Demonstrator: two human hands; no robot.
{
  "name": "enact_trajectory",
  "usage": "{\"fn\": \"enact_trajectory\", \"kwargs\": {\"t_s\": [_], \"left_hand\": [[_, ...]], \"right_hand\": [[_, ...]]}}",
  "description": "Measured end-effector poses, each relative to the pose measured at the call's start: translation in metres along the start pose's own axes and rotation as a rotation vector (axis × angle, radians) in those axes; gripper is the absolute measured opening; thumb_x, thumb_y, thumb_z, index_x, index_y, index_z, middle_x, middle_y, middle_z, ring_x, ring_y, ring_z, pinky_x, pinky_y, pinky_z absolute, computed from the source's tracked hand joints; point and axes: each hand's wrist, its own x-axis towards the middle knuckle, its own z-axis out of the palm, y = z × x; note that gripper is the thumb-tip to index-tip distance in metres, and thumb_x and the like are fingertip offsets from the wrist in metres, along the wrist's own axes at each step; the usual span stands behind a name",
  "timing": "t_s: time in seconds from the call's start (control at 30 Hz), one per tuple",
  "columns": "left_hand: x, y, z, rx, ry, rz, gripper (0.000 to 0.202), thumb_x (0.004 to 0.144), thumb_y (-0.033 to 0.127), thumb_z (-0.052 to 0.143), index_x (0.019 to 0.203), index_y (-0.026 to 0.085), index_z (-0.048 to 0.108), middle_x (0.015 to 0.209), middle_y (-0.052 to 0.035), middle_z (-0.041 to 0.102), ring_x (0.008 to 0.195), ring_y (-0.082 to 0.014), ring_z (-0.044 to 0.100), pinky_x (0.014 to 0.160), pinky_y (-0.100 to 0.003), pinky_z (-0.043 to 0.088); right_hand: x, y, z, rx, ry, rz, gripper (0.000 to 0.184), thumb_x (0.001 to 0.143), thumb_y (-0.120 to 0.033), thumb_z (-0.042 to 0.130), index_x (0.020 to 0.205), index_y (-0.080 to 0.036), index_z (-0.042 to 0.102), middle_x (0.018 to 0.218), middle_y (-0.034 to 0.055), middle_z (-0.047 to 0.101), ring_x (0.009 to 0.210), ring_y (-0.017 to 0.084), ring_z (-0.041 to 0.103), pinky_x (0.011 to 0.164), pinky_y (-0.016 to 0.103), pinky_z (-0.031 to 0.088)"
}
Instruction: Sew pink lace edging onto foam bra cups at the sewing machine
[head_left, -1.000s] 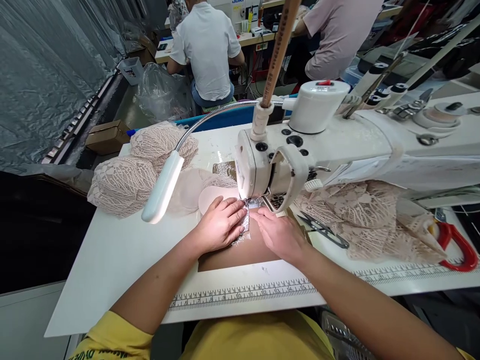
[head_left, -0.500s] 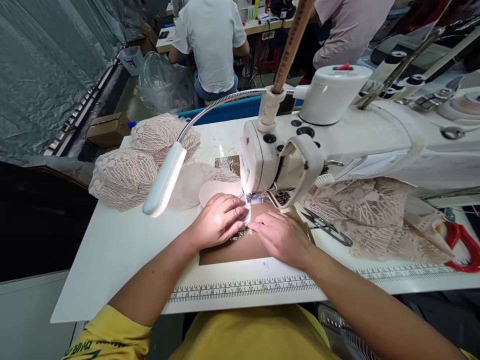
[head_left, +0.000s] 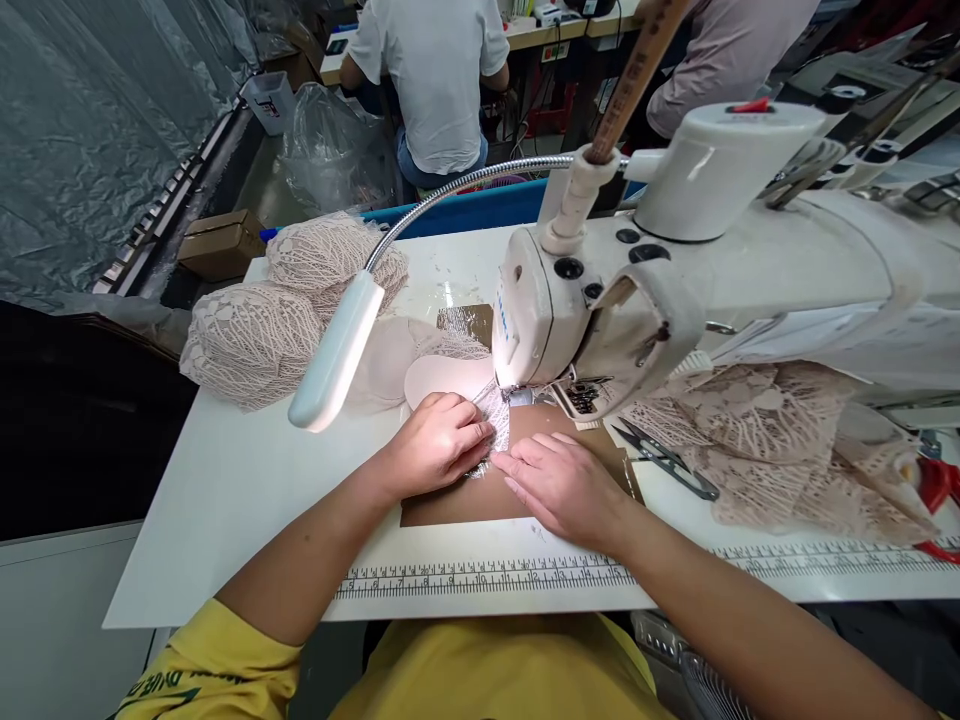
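A small piece of pale lace (head_left: 496, 412) lies under the needle of a white sewing machine (head_left: 675, 280). My left hand (head_left: 439, 442) rests on the lace with its fingers curled, pressing it onto the brown plate (head_left: 457, 505). My right hand (head_left: 559, 480) lies flat beside it, fingers stretched toward the lace edge and touching it. A smooth beige cup (head_left: 442, 378) sticks out behind my left hand.
A gooseneck lamp (head_left: 337, 350) hangs over the table's left half. Lace cups (head_left: 255, 340) are piled at the back left, more lace (head_left: 772, 440) under the machine arm. Thread snips (head_left: 664, 462) and red-handled scissors (head_left: 934, 490) lie at the right. Two people sit with their backs turned beyond.
The camera has shifted closer and lower. My right hand has slid slightly back toward me along the lace; my left hand stays pressed on it.
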Motion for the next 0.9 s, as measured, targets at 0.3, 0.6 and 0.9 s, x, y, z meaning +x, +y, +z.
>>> {"fn": "enact_trajectory", "kwargs": {"t_s": [0.3, 0.6, 0.9], "left_hand": [[0.0067, 0.0042, 0.0062, -0.048, 0.0, -0.138, 0.027, 0.095, 0.027, 0.039, 0.077, 0.017, 0.056, 0.074, -0.0057, 0.058, 0.07, -0.0176, 0.052, 0.064, -0.03, 0.039], [0.0039, 0.0041, 0.0028, -0.18, -0.025, -0.129, 0.023, 0.094, 0.031, 0.048, 0.087, 0.018, 0.066, 0.08, -0.0048, 0.064, 0.08, -0.0178, 0.056, 0.073, -0.031, 0.04], [-0.0009, -0.0025, 0.0043, -0.135, -0.049, -0.004, 0.026, 0.094, 0.036, 0.048, 0.104, 0.024, 0.07, 0.088, -0.0056, 0.064, 0.084, -0.0174, 0.055, 0.075, -0.031, 0.038]], "right_hand": [[0.0, -0.0003, 0.0008, 0.007, 0.015, -0.009, 0.024, 0.093, -0.019, 0.041, 0.096, -0.017, 0.065, 0.072, 0.003, 0.054, 0.068, 0.017, 0.042, 0.065, 0.03, 0.027], [0.0002, -0.0012, 0.001, -0.008, -0.005, 0.001, 0.023, 0.093, -0.019, 0.041, 0.095, -0.016, 0.064, 0.074, 0.0036, 0.056, 0.069, 0.017, 0.041, 0.065, 0.03, 0.026], [0.0008, -0.0026, -0.0001, 0.009, -0.03, 0.014, 0.024, 0.093, -0.02, 0.041, 0.097, -0.017, 0.064, 0.075, 0.0038, 0.056, 0.071, 0.018, 0.041, 0.067, 0.031, 0.028]]}}
